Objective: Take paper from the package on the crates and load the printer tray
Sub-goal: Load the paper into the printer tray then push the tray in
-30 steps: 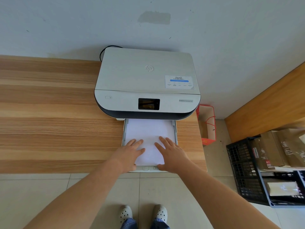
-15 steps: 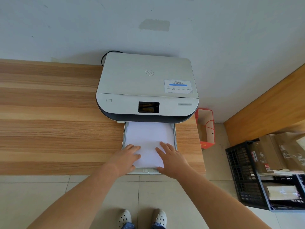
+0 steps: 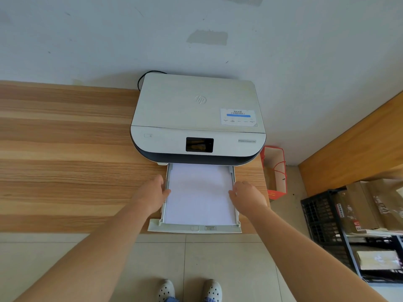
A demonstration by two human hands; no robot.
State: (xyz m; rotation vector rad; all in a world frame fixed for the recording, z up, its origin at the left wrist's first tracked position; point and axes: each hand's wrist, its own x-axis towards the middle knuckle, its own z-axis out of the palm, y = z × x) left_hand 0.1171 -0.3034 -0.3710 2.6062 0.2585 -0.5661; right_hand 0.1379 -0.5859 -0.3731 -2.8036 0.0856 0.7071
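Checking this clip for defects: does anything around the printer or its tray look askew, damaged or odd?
Nothing stands out. The paper lies flat and square in the pulled-out tray, with the left hand and right hand at its side edges.

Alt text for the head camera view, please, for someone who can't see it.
Two bare hands, left hand and right hand, rest at the side edges of a pulled-out printer tray filled with white paper. The white printer sits on a wooden desk against a wall; black crates with packages stand on the floor at right.
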